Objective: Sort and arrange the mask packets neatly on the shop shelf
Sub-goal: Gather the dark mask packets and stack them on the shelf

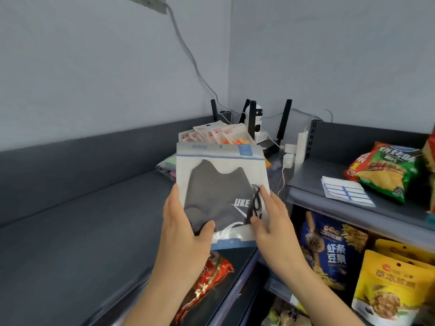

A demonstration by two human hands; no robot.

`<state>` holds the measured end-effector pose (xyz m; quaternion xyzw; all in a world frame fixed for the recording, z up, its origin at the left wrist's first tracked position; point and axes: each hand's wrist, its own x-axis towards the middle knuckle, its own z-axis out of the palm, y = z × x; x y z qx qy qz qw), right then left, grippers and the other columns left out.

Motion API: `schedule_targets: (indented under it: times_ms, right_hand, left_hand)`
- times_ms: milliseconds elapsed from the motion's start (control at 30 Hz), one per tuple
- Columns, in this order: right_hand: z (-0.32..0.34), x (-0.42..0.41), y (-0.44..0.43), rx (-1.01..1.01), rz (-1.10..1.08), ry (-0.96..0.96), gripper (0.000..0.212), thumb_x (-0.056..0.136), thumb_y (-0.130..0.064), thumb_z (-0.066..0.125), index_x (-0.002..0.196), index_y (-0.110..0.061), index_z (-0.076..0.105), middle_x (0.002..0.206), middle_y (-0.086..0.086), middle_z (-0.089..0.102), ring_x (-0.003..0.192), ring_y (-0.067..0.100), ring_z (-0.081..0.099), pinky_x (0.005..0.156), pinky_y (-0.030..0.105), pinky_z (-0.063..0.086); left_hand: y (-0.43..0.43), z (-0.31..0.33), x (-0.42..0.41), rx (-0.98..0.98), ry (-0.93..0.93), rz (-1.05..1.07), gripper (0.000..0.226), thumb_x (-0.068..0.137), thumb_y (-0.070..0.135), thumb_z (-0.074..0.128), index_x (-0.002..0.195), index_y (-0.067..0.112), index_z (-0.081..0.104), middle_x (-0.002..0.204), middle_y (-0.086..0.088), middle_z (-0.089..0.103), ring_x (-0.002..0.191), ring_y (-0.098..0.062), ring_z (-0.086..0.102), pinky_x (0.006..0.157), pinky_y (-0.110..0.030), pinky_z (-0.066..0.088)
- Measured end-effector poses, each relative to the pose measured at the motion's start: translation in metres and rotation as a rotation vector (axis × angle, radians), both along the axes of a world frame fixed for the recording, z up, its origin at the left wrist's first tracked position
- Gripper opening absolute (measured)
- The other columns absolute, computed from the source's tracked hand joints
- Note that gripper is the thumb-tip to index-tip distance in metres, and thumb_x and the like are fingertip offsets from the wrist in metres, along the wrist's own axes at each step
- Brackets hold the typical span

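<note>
I hold one mask packet [221,182] upright in front of me: a clear bag with a blue-and-white header and a dark grey mask printed "UKE" inside. My left hand [183,229] grips its lower left edge, thumb on the front. My right hand [275,222] grips the lower right edge, thumb over the black ear loops. Behind the packet, several white packets with red and orange print [211,134] lie fanned on the dark top shelf [82,231]. More packets [168,165] lie partly hidden behind the one I hold.
A router with black antennas [283,121], a small white camera [255,123] and white cables fill the back corner. A side shelf [329,196] on the right carries a label sheet [346,191] and a green snack bag [386,170]. Snack bags hang on the lower shelves.
</note>
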<state>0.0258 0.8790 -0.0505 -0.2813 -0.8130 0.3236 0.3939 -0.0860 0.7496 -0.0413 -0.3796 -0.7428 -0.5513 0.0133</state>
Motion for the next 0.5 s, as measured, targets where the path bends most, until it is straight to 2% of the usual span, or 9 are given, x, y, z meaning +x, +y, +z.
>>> schedule_targets:
  times_ms: [133, 200, 233, 333, 367, 433, 500]
  right_hand:
    - [0.006, -0.036, 0.013, 0.059, 0.165, 0.029, 0.063, 0.094, -0.009, 0.051, 0.146, -0.031, 0.024, 0.137, -0.018, 0.022, 0.114, -0.018, 0.017, 0.083, -0.014, 0.008]
    - [0.011, -0.056, 0.019, 0.034, 0.274, 0.019, 0.062, 0.095, -0.014, 0.049, 0.146, -0.035, 0.021, 0.148, -0.015, 0.018, 0.128, -0.011, 0.014, 0.093, -0.006, 0.006]
    - [0.015, -0.066, 0.022, 0.026, 0.328, 0.01, 0.061, 0.096, -0.015, 0.049, 0.146, -0.036, 0.021, 0.152, -0.013, 0.015, 0.13, -0.01, 0.012, 0.094, -0.004, 0.005]
    - [0.028, -0.096, 0.032, 0.112, 0.462, 0.028, 0.06, 0.095, -0.014, 0.049, 0.146, -0.033, 0.025, 0.149, -0.012, 0.022, 0.118, -0.015, 0.016, 0.086, -0.013, 0.008]
    - [0.031, -0.105, 0.035, 0.136, 0.501, 0.029, 0.059, 0.095, -0.014, 0.049, 0.146, -0.032, 0.025, 0.148, -0.012, 0.023, 0.119, -0.013, 0.019, 0.089, -0.011, 0.009]
    - [0.033, -0.122, 0.039, 0.151, 0.575, -0.021, 0.057, 0.097, -0.015, 0.045, 0.147, -0.03, 0.022, 0.152, -0.008, 0.019, 0.133, 0.002, 0.021, 0.105, 0.005, 0.012]
    - [0.027, -0.137, 0.043, 0.176, 0.625, -0.14, 0.052, 0.099, -0.018, 0.038, 0.148, -0.027, 0.022, 0.156, 0.0, 0.012, 0.14, 0.019, 0.02, 0.112, 0.024, 0.015]
  left_hand:
    - [-0.001, 0.005, -0.016, -0.039, -0.027, 0.156, 0.092, 0.088, 0.028, 0.063, 0.15, 0.03, -0.005, 0.155, 0.017, 0.007, 0.139, -0.004, 0.015, 0.103, -0.019, 0.017]
    - [-0.003, 0.009, -0.025, -0.043, -0.033, 0.249, 0.092, 0.088, 0.028, 0.063, 0.151, 0.027, -0.004, 0.155, 0.015, 0.007, 0.139, -0.005, 0.016, 0.101, -0.018, 0.017]
    - [-0.004, 0.013, -0.027, -0.046, -0.031, 0.292, 0.092, 0.088, 0.028, 0.063, 0.151, 0.027, -0.004, 0.156, 0.014, 0.007, 0.138, -0.004, 0.016, 0.1, -0.017, 0.016]
    - [-0.003, 0.021, -0.036, -0.047, -0.034, 0.421, 0.091, 0.088, 0.028, 0.063, 0.152, 0.023, -0.001, 0.157, 0.01, 0.009, 0.138, -0.005, 0.017, 0.101, -0.017, 0.016]
    - [-0.003, 0.022, -0.039, -0.055, -0.035, 0.465, 0.088, 0.088, 0.028, 0.063, 0.152, 0.021, 0.003, 0.157, 0.005, 0.012, 0.139, -0.009, 0.019, 0.103, -0.019, 0.018]
    - [-0.002, 0.02, -0.043, -0.101, -0.067, 0.535, 0.079, 0.089, 0.029, 0.062, 0.149, 0.013, 0.014, 0.153, -0.006, 0.024, 0.136, -0.019, 0.029, 0.11, -0.031, 0.028]
    - [0.0, 0.014, -0.043, -0.202, -0.12, 0.588, 0.067, 0.09, 0.034, 0.058, 0.142, 0.009, 0.025, 0.143, -0.01, 0.036, 0.127, -0.024, 0.039, 0.105, -0.039, 0.037]
